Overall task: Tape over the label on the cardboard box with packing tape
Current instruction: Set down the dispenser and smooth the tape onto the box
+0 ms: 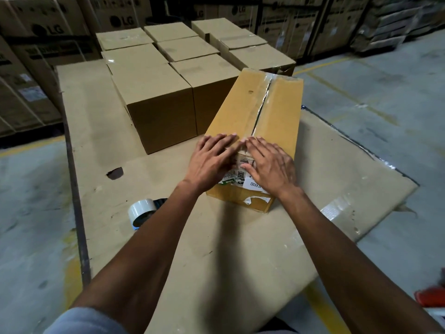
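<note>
Both hands flat on label (243,175), left hand (212,162) and right hand (271,165) fingers spread, gripping nothing. Sweep outward from centre of cardboard box (252,131) end, press out bubbles. Tape roll (142,213) idle on cardboard sheet's (101,112) left edge.

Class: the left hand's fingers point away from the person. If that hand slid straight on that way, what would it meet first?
Probably nothing soon: the left hand would ride along the long cardboard box top, beside its taped seam. Depth is uncertain.
</note>
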The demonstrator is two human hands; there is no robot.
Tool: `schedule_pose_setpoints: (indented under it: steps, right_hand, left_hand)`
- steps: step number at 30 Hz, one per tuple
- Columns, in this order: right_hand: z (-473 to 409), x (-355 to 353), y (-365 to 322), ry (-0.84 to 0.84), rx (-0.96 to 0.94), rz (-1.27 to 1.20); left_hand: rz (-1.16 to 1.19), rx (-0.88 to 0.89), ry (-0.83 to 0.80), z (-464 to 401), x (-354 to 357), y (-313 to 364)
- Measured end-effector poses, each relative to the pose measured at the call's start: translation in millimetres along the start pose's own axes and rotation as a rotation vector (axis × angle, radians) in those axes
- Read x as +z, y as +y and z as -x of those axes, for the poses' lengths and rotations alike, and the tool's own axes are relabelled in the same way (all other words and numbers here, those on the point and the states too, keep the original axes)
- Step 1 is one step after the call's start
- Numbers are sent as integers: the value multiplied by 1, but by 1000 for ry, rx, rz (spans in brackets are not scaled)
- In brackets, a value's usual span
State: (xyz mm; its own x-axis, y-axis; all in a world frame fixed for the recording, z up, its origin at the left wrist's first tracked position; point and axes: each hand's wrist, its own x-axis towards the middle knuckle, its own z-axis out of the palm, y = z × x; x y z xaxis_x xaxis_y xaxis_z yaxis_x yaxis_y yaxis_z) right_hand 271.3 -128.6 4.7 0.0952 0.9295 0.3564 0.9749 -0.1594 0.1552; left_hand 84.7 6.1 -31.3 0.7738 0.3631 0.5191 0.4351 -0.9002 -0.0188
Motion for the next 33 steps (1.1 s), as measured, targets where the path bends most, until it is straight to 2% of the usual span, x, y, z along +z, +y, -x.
schedule_pose_setpoints:
  steps: [7, 13, 18, 23, 29, 33]
  right_hand:
    - [0, 1, 0, -16, 40, -85]
    - [-3, 1, 0, -12, 34, -59]
    - [1, -6, 3, -149, -41, 32]
    - [-3, -17, 1, -147, 28, -149]
    - [-3, -8, -6, -92, 106, -146]
    - [-5, -5, -3, -68, 90, -138]
  left_hand:
    - [84, 76, -1, -18, -11, 5]
    - [163, 39, 12, -18, -2, 8]
    - [182, 88, -47, -18, -5, -1]
    - [206, 91, -108, -22, -14, -4]
    - [152, -2, -12, -20, -5, 4]
    - [199, 15, 22, -20, -4, 3]
